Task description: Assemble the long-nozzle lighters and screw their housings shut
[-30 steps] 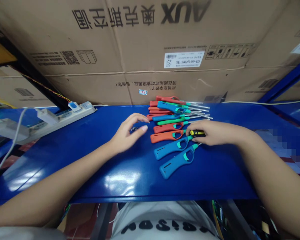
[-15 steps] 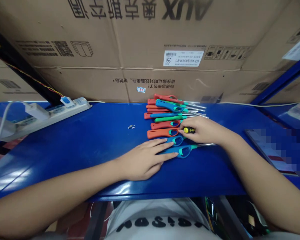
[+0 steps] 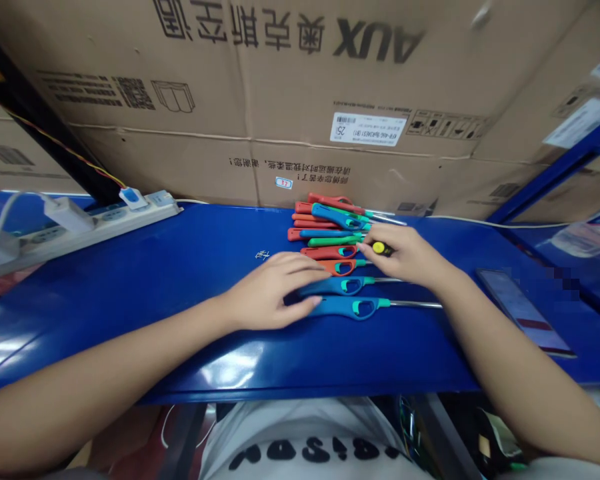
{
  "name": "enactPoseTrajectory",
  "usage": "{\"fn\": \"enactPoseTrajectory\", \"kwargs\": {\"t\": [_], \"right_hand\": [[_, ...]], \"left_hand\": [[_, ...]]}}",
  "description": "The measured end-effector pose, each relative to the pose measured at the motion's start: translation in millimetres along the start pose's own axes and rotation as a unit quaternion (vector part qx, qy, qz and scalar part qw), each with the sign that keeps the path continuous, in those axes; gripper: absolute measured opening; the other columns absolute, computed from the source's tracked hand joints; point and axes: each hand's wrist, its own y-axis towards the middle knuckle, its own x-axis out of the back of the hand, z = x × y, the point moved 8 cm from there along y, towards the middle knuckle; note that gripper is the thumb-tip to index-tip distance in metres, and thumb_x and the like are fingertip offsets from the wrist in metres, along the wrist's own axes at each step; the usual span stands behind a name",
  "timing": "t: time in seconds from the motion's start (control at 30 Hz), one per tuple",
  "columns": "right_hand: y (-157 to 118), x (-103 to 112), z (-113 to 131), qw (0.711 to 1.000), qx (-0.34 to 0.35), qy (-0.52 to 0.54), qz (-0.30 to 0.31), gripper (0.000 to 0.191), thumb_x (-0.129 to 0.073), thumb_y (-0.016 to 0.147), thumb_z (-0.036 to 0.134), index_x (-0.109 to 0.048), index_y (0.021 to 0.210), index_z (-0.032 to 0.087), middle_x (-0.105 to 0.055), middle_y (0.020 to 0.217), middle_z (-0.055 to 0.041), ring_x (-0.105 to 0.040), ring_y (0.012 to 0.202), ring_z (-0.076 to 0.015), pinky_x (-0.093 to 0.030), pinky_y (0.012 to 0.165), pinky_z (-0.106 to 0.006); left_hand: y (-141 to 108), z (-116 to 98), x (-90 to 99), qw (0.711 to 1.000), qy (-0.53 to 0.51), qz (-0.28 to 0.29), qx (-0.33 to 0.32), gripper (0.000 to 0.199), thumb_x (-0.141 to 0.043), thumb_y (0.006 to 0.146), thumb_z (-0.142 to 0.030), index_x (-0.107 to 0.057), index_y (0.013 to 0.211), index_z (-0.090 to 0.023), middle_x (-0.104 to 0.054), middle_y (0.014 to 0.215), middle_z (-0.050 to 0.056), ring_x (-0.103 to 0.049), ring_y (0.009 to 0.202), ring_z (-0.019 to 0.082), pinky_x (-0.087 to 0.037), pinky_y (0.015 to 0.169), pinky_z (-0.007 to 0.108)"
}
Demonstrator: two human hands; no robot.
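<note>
Several long-nosed gas lighters lie in a column on the blue table. My left hand (image 3: 273, 290) rests over the handle ends of the orange lighter (image 3: 344, 267) and a blue lighter (image 3: 353, 286), fingers stretched and thumb apart. The thumb tip touches or nearly touches the nearest blue lighter (image 3: 341, 307). In my closed right hand (image 3: 410, 257) is a screwdriver with a yellow-and-black handle (image 3: 381, 249); its shaft is hidden. That hand is beside the trigger end of a red lighter (image 3: 325, 253). Left of the lighters lies a small heap of screws (image 3: 263, 255).
Farther back, more lighters (image 3: 330, 217) are piled against a large cardboard box (image 3: 280, 113). A white power strip (image 3: 115, 220) with plugs stands at the left. On the right lies a phone (image 3: 525, 310) on the blue table (image 3: 380, 360).
My left hand has drawn back left and slightly away from me, uncovering more of the blue lighters. My right hand, with the screwdriver, has moved slightly up to the red lighter.
</note>
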Motion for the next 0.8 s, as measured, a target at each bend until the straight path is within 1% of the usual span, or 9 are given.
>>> {"fn": "enactPoseTrajectory", "kwargs": {"t": [0.1, 0.13, 0.17, 0.23, 0.3, 0.37, 0.47, 0.63, 0.8], "right_hand": [[16, 27, 18, 0.996, -0.008, -0.014, -0.084, 0.027, -0.054, 0.098, 0.036, -0.058, 0.076, 0.019, -0.061, 0.082, -0.0060, -0.057, 0.076, -0.0176, -0.042, 0.071, -0.031], [23, 30, 23, 0.996, -0.024, -0.021, -0.084, 0.032, -0.054, 0.098, 0.039, -0.056, 0.073, 0.019, -0.060, 0.080, -0.0057, -0.056, 0.074, -0.0174, -0.041, 0.070, -0.031], [30, 30, 27, 0.996, -0.053, -0.028, -0.064, 0.039, -0.052, 0.098, 0.043, -0.051, 0.066, 0.020, -0.055, 0.070, -0.0031, -0.050, 0.065, -0.0156, -0.037, 0.064, -0.030], [45, 27, 33, 0.991, -0.125, -0.045, -0.023, 0.053, -0.051, 0.098, 0.051, -0.039, 0.055, 0.021, -0.041, 0.052, 0.0013, -0.034, 0.051, -0.0125, -0.026, 0.056, -0.030], [62, 28, 47, 0.989, -0.133, -0.057, -0.029, 0.050, -0.058, 0.093, 0.048, -0.040, 0.054, 0.021, -0.041, 0.050, 0.0018, -0.032, 0.051, -0.0121, -0.023, 0.055, -0.030], [77, 25, 63, 0.992, -0.114, -0.038, -0.041, 0.039, -0.062, 0.090, 0.042, -0.050, 0.060, 0.020, -0.050, 0.055, 0.0012, -0.040, 0.054, -0.0125, -0.027, 0.057, -0.029], [93, 13, 78, 0.995, -0.097, -0.021, -0.031, 0.025, -0.059, 0.092, 0.038, -0.064, 0.075, 0.020, -0.061, 0.062, 0.0002, -0.047, 0.056, -0.0131, -0.030, 0.058, -0.028], [95, -6, 86, 0.990, -0.079, -0.113, -0.029, 0.030, -0.052, 0.095, 0.036, -0.067, 0.076, 0.020, -0.065, 0.064, -0.0026, -0.050, 0.057, -0.0145, -0.025, 0.057, -0.029], [84, -4, 79, 0.985, -0.093, -0.114, -0.090, 0.033, -0.050, 0.095, 0.035, -0.061, 0.068, 0.019, -0.058, 0.057, -0.0014, -0.042, 0.052, -0.0121, -0.024, 0.056, -0.029]], "left_hand": [[1, 13, 17.9, 0.997, 0.039, -0.009, 0.058, 0.025, -0.055, 0.099, -0.032, -0.069, 0.114, -0.019, -0.072, 0.113, 0.008, -0.066, 0.108, 0.024, -0.051, 0.097, 0.042], [0, 16, 20.2, 0.997, 0.047, -0.001, 0.069, 0.023, -0.056, 0.098, -0.031, -0.069, 0.112, -0.018, -0.072, 0.109, 0.007, -0.066, 0.103, 0.024, -0.052, 0.093, 0.040], [0, 18, 20.8, 0.996, 0.055, 0.010, 0.075, 0.022, -0.057, 0.097, -0.030, -0.069, 0.110, -0.017, -0.072, 0.107, 0.007, -0.067, 0.101, 0.024, -0.052, 0.090, 0.039], [-2, 21, 18.2, 0.993, 0.075, 0.035, 0.081, 0.024, -0.061, 0.093, -0.031, -0.069, 0.111, -0.018, -0.072, 0.107, 0.007, -0.067, 0.099, 0.025, -0.052, 0.088, 0.039], [-3, 23, 11.7, 0.990, 0.094, 0.063, 0.086, 0.027, -0.066, 0.089, -0.035, -0.069, 0.111, -0.019, -0.072, 0.106, 0.006, -0.068, 0.098, 0.026, -0.052, 0.086, 0.040], [-5, 26, 5.0, 0.987, 0.099, 0.076, 0.099, 0.028, -0.068, 0.088, -0.037, -0.069, 0.110, -0.020, -0.072, 0.105, 0.005, -0.068, 0.097, 0.026, -0.052, 0.084, 0.039], [-8, 30, -2.3, 0.988, 0.079, 0.063, 0.117, 0.028, -0.068, 0.087, -0.036, -0.069, 0.111, -0.021, -0.072, 0.105, 0.003, -0.068, 0.097, 0.025, -0.052, 0.082, 0.037], [-12, 34, -8.9, 0.989, 0.027, 0.023, 0.141, 0.027, -0.070, 0.086, -0.034, -0.068, 0.109, -0.021, -0.070, 0.099, 0.003, -0.067, 0.096, 0.023, -0.052, 0.080, 0.034], [-13, 34, -10.0, 0.989, 0.013, 0.015, 0.143, 0.024, -0.069, 0.087, -0.034, -0.067, 0.106, -0.021, -0.070, 0.098, 0.002, -0.066, 0.094, 0.022, -0.052, 0.079, 0.034]]}}
